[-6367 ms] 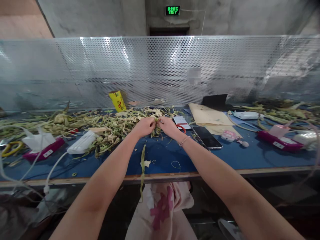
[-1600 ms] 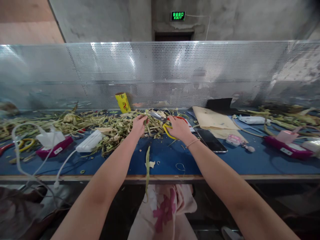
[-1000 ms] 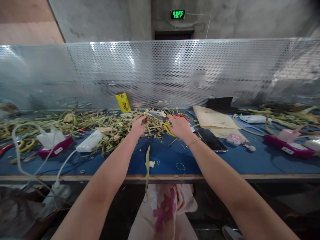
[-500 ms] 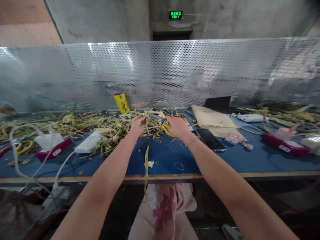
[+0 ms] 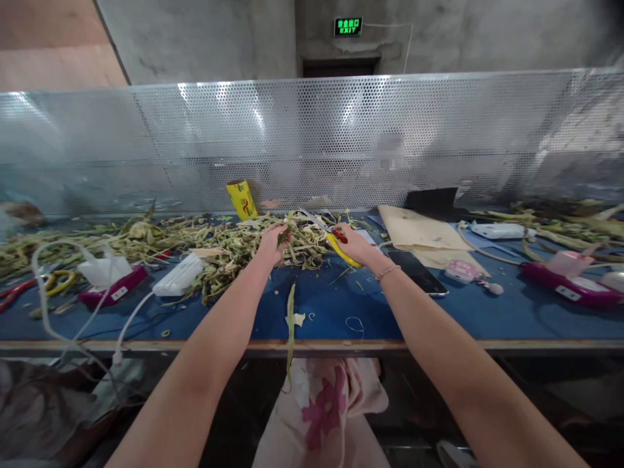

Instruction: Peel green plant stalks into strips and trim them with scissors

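My right hand (image 5: pixel 358 247) grips a pair of scissors (image 5: pixel 343 250) with red and yellow handles. Their metal blades point up and left over a heap of dried plant strips (image 5: pixel 229 257). To the left of the blades, my left hand (image 5: pixel 273 246) is closed on a small dark green plant piece (image 5: pixel 283 236), partly hidden by the fingers. A gap separates this piece from the blades. One long dried strip (image 5: pixel 291 318) lies on the blue table (image 5: pixel 326 312) in front of me and hangs over its near edge.
A yellow box (image 5: pixel 241 199) stands by the perforated metal screen (image 5: pixel 312 143). Left are a white adapter (image 5: pixel 179 275), cables, a purple power strip (image 5: pixel 113 289) and another pair of scissors (image 5: pixel 61 282). Right lie a phone (image 5: pixel 416 273), brown paper (image 5: pixel 422 227) and a pink case (image 5: pixel 459 272).
The scissors have turned in my right hand. Their blades now tilt up and away from my left hand, and the yellow handle shows further to the right. My view has shifted slightly.
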